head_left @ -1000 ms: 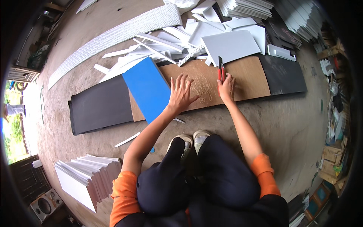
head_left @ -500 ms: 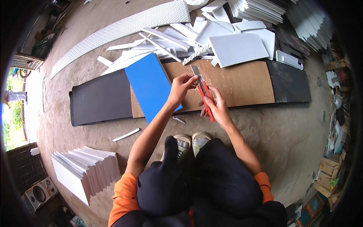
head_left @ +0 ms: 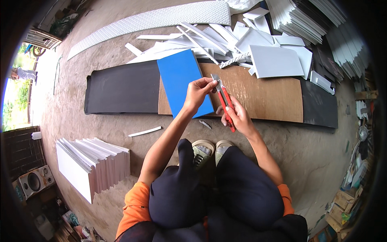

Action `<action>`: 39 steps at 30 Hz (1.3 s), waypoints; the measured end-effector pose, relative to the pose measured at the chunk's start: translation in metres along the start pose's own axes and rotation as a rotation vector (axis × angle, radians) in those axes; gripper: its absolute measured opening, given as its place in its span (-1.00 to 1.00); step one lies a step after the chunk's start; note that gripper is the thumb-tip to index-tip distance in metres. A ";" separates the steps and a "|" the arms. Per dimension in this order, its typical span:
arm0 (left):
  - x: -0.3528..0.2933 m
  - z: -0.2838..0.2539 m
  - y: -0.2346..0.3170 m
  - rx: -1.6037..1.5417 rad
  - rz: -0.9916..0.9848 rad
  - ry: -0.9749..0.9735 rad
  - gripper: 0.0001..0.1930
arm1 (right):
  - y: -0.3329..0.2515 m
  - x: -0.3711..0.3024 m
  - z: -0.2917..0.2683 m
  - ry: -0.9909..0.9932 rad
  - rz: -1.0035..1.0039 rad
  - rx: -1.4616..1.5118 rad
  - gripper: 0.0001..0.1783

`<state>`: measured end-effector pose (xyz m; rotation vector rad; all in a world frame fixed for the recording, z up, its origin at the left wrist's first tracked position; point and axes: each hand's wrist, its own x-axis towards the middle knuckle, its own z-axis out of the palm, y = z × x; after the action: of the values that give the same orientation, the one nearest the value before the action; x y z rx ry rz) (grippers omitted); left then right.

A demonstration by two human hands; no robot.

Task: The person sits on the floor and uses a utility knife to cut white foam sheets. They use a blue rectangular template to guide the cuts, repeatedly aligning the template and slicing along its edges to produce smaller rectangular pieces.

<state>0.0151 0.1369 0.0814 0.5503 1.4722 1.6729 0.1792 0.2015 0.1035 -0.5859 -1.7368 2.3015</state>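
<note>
A red utility knife [head_left: 223, 97] with its metal blade end pointing away is held up in front of me. My right hand [head_left: 240, 117] is wrapped round its red handle. At the far end, the fingers of my left hand [head_left: 197, 95] are closed in a pinch at the blade. Below them a blue rectangular board [head_left: 179, 78] lies slanted over a brown wooden board [head_left: 266, 94], which rests on a long black mat [head_left: 123, 88]. Whether a small piece is between my left fingertips is hidden.
White foam offcuts [head_left: 209, 40] heap up behind the board, with a white-grey panel [head_left: 276, 62] on top. A stack of white sheets [head_left: 94, 163] stands on the floor at left. A thin white strip [head_left: 145, 131] lies nearer. Far left, a person [head_left: 24, 74] shows partly.
The view has shifted, so the surroundings appear further right. Both hands stay on the utility knife, and my left fingers remain pinched at its blade end.
</note>
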 end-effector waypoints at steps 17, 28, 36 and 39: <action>-0.020 -0.073 -0.014 1.554 0.213 -0.126 -0.10 | 0.023 0.139 -0.017 0.125 0.234 -0.805 -0.59; -0.015 -0.072 -0.020 1.671 0.154 -0.187 0.01 | 0.040 0.216 0.004 0.245 -0.055 -1.232 -0.48; -0.014 -0.069 -0.021 1.689 0.170 -0.176 0.03 | 0.032 0.223 0.008 0.247 0.000 -1.275 -0.51; -0.015 -0.068 -0.022 1.692 0.148 -0.170 0.03 | 0.023 0.207 0.008 0.184 0.056 -1.282 -0.55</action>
<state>-0.0230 0.0840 0.0484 1.5852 2.4600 0.0310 -0.0096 0.2678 0.0435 -0.9457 -2.9045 0.8070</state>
